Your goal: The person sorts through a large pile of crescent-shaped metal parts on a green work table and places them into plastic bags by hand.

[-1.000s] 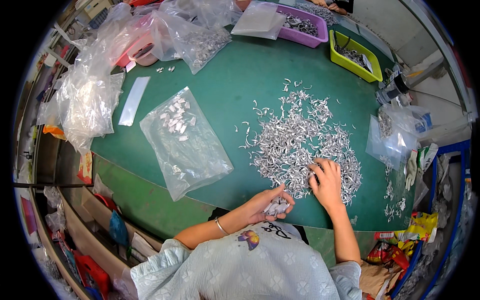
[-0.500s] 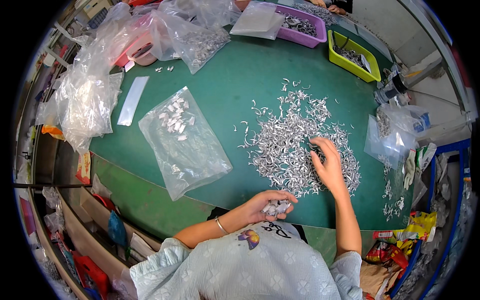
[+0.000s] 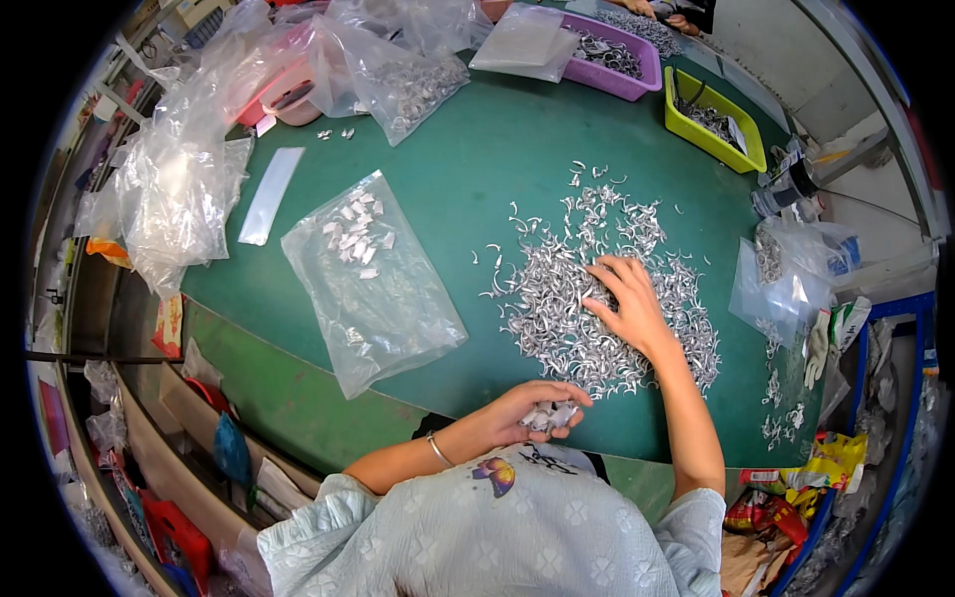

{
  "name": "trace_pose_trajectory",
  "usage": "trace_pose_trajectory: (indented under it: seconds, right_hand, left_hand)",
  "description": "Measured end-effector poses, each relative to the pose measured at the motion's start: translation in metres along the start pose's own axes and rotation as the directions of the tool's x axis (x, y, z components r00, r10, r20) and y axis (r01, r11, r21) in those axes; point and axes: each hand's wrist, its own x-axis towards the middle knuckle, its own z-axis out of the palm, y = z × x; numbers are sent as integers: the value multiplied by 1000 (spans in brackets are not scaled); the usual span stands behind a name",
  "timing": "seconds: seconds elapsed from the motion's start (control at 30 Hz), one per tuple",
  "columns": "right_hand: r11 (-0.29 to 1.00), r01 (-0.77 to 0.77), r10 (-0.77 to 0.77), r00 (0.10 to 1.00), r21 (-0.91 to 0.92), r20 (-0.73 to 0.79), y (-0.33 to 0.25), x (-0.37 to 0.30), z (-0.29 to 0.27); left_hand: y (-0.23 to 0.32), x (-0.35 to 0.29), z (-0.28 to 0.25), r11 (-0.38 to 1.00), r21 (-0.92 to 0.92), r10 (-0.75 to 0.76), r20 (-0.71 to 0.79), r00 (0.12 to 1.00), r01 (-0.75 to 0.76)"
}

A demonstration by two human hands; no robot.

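Note:
A broad pile of small curved silvery metal pieces [image 3: 567, 328] covers the right part of the green table. Over its middle is my right hand [image 3: 634, 310], fingers bent and apart, fingertips at the pieces; I see nothing held in it. At the table's front edge my left hand [image 3: 509, 413], palm up, is cupped around several small silvery-white pieces [image 3: 549, 415]. To the left lies a clear plastic bag [image 3: 393, 313], flat, with a cluster of small whitish pieces [image 3: 353, 235] at its far end.
Beyond the pile stand a purple basket [image 3: 652, 75] and a yellow-green basket [image 3: 756, 159], both with metal parts. Clear bags [image 3: 164, 199] crowd the far left, beside a pale strip [image 3: 271, 196]. A black-capped bottle [image 3: 786, 191] and more bags sit at right. Another person's hands [image 3: 681, 23] show at the far end.
My right hand has shifted left over the pile, its fingers now reaching toward the pile's middle. My left hand stays in place with its pieces. The view has shifted slightly.

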Motion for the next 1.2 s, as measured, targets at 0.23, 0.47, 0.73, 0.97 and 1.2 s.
trace_pose_trajectory:
  seconds: [0.23,0.47,0.73,0.97,1.2]
  right_hand:
    - [983,-58,60,998,175,-11,-16,-39,-20]
    - [977,-95,109,992,193,-61,-32,-61,-25]
    - [990,38,-49,996,-133,-76,-51,-19,5]
    - [973,-24,24,1000,-229,0,-48,-49,1]
    - [983,-158,145,981,-91,-131,-31,-72,-20]
  left_hand:
    - [1,3,-2,1000,5,16,8,1000,-16]
    - [3,3,3,1000,28,9,-38,999,-8]
    - [-1,6,2,998,60,14,-6,1000,-14]
    - [2,-2,-2,999,36,35,-55,998,-33]
    - [3,2,-1,1000,12,28,-28,999,-27]
